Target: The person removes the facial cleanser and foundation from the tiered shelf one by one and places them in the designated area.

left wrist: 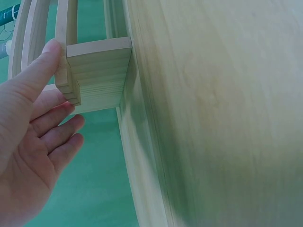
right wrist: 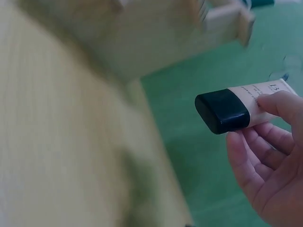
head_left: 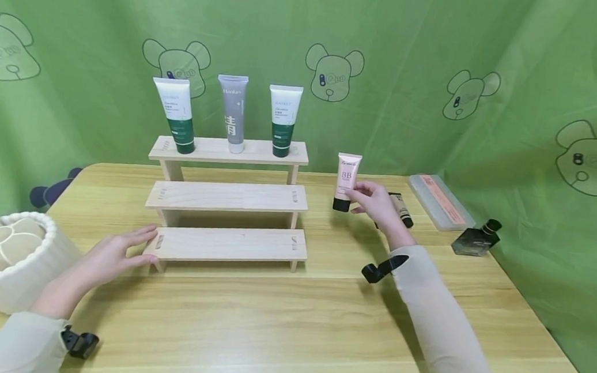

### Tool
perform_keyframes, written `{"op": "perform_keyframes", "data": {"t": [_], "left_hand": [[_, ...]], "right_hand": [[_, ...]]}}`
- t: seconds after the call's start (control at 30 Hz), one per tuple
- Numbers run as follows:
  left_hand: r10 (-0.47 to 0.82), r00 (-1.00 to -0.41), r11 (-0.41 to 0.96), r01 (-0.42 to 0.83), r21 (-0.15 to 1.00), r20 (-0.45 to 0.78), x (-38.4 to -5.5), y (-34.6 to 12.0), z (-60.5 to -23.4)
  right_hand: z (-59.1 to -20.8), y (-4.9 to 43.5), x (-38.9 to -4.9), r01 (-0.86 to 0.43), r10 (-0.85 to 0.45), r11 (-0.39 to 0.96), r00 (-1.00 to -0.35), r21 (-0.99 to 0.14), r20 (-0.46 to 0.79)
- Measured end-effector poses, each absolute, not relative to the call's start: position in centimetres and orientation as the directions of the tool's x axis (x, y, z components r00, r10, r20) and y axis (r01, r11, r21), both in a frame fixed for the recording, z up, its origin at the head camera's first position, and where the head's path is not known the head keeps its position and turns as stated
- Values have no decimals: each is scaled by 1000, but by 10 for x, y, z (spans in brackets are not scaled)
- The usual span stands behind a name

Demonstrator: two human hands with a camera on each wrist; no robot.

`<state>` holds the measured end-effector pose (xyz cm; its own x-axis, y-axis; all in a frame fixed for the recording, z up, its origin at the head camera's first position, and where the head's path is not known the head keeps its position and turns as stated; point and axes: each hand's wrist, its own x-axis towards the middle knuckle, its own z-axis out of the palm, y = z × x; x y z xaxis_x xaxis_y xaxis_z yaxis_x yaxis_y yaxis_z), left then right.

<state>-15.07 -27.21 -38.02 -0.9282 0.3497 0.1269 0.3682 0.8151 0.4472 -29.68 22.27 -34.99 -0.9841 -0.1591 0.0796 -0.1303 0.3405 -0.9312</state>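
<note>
My right hand [head_left: 375,204] pinches a pink BB cream tube [head_left: 348,175] between thumb and fingers, its black cap pointing down. In the right wrist view the same tube [right wrist: 258,97] shows its cap uncovered by the fingers. A three-step wooden display rack [head_left: 227,245] stands to the left of the tube. Its lowest step has my left hand [head_left: 108,257] at its left end, holding it with the thumb at the front corner and the index finger behind. In the left wrist view the other fingers of that hand [left wrist: 42,118] curl loosely beside the rack.
Three tubes stand on the top step: white-green [head_left: 174,114], grey [head_left: 233,112] and white-green [head_left: 283,119]. Behind my right hand lies a beige-black tube [head_left: 402,208]. A clear flat case [head_left: 443,202] and a dark bottle [head_left: 477,239] are farther right. At left sits a white ribbed container [head_left: 27,271].
</note>
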Motion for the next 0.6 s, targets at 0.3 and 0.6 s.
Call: {"op": "perform_keyframes", "data": {"t": [0.3, 0.6], "left_hand": [[342, -931, 817, 361, 449, 127, -151, -273, -384], [339, -933, 821, 355, 447, 119, -152, -274, -384]], "right_hand": [[-384, 236, -320, -8, -94, 428, -995, -904, -36], [-402, 235, -332, 91, -44, 512, -990, -854, -132]]}}
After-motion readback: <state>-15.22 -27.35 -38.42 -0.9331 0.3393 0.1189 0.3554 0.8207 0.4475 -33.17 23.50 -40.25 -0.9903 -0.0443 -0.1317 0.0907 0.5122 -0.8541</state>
